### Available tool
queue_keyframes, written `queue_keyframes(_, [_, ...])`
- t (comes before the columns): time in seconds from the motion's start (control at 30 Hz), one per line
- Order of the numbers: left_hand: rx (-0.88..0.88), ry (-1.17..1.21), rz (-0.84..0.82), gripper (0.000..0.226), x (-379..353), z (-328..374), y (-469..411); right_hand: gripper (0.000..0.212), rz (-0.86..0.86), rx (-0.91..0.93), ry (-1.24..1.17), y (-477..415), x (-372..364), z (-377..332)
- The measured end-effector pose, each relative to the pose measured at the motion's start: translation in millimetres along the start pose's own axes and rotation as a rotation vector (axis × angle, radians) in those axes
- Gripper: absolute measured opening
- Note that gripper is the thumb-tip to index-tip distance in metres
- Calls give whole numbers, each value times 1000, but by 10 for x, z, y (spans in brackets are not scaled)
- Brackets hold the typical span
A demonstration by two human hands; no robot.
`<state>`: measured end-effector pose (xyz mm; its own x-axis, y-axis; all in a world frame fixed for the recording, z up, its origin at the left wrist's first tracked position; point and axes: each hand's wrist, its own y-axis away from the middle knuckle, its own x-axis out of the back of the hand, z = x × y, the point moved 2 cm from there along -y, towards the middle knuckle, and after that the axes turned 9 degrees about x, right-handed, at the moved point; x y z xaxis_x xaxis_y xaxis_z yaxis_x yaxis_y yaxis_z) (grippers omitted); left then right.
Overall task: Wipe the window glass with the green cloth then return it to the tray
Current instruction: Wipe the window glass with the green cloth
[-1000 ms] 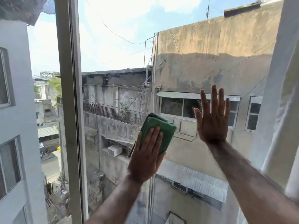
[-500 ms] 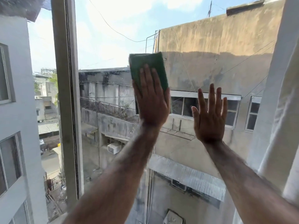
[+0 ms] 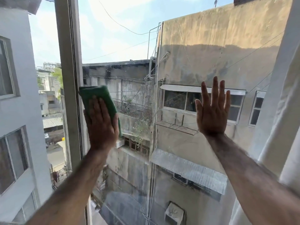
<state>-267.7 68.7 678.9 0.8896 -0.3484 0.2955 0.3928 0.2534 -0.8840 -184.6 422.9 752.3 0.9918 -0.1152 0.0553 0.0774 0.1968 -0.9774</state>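
The window glass (image 3: 162,159) fills most of the view, with buildings outside behind it. My left hand (image 3: 101,124) presses a folded green cloth (image 3: 97,95) flat against the glass at its left side, right beside the window frame. The cloth's upper part sticks out above my fingers. My right hand (image 3: 211,111) lies flat on the glass further right, fingers spread and pointing up, holding nothing. The tray is out of view.
A pale vertical window frame (image 3: 69,78) stands at the left of the pane, with an open gap to the outside beyond it. A white curtain (image 3: 282,127) hangs along the right edge.
My left hand has slid the cloth from the upper middle of the pane down and left to the frame. My right hand has stayed flat in the same place.
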Motion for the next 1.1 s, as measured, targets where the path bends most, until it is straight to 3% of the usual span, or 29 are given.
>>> queue_keyframes(0.1, [199,94,107,70,187,558,-719,58,-18,11,7,4,28,28])
queue_keyframes(0.2, [202,125,139,71,257,1198,-932,57,-13,113,45,-25,86,292])
queue_keyframes(0.27, [39,150,160,69,192,1551,-767,59,-15,-14,57,-41,143,536])
queue_keyframes(0.37, [-347,147,90,70,-20,1782,-184,64,2,-295,19,-51,185,702])
queue_keyframes(0.53, [-667,-88,-27,77,-147,1074,475,61,-3,-257,-7,-7,128,761])
queue_keyframes(0.6, [-611,-111,-45,78,-98,927,450,60,-5,-256,-1,38,105,776])
queue_keyframes(0.67, [-400,-59,-24,78,-60,1127,258,60,-6,-249,7,33,92,780])
queue_keyframes(0.77, [-150,74,10,77,0,1871,-92,61,5,-245,9,30,91,778])
queue_keyframes(0.83, [-151,142,30,75,24,2387,-217,61,4,-245,17,31,89,784])
queue_keyframes(0.97, [-465,140,10,74,-118,2943,109,61,-11,-240,17,29,98,804])
queue_keyframes(1.1, [-703,49,-18,72,-240,2507,499,62,-18,-243,8,28,114,796])
